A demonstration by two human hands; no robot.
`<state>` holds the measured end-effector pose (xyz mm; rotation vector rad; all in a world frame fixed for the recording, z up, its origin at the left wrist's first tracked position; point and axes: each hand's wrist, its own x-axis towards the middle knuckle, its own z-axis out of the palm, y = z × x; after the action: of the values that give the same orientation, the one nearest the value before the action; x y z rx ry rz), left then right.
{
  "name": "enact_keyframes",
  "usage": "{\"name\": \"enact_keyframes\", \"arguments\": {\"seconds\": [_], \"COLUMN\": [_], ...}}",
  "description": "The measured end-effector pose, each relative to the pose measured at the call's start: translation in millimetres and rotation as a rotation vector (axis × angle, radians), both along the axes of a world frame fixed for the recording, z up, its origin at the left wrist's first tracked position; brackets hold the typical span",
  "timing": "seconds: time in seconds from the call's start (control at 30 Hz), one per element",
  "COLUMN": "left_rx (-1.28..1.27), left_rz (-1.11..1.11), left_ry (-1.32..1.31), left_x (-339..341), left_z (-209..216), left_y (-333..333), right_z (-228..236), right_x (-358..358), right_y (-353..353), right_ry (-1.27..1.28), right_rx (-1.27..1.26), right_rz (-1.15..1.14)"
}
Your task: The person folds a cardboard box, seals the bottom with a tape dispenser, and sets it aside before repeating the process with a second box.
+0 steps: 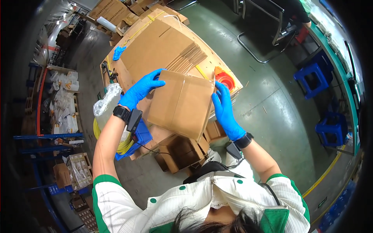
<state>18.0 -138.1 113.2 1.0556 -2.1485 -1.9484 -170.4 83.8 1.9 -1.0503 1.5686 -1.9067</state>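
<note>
A closed brown cardboard box (180, 105) sits between my blue-gloved hands at the near end of the wooden table, with a seam running across its upper face. My left hand (140, 91) grips its far left corner, thumb over the edge. Against the right side, near the far corner, my right hand (226, 110) presses with its fingers extended; its thumb side touches the box edge. Just beyond lies a stack of flattened cardboard sheets (155, 48) on the table (222, 62). The underside of the box is hidden.
Red tape rolls (225, 80) lie at the table's right edge. A blue bin (143, 136) and clear wrap (110, 97) stand at left. An open carton (180, 151) is below the near edge. Blue stools (312, 77) stand right; a person's arm (307, 24) shows far right.
</note>
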Motion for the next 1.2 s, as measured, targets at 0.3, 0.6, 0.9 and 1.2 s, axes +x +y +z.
{"name": "enact_keyframes", "arguments": {"seconds": [0.3, 0.6, 0.9, 1.2], "left_rx": [0.156, 0.384, 0.124, -0.066], "left_rz": [0.223, 0.279, 0.314, 0.48], "left_ry": [0.203, 0.397, 0.272, 0.23], "left_x": [35.7, 45.3, 30.6, 28.2], "left_z": [-28.5, -39.7, -29.6, -51.2], "left_y": [4.0, 11.0, 20.8, 14.4], "right_z": [0.1, 14.2, 37.0, 30.1], "right_x": [-15.3, -11.8, -25.8, -35.9], "right_y": [-57.3, -83.9, -94.9, -98.9], "right_ry": [-0.089, -0.381, -0.241, 0.495], "right_rx": [0.048, 0.128, 0.455, 0.319], "right_rz": [0.179, 0.251, 0.257, 0.389]}}
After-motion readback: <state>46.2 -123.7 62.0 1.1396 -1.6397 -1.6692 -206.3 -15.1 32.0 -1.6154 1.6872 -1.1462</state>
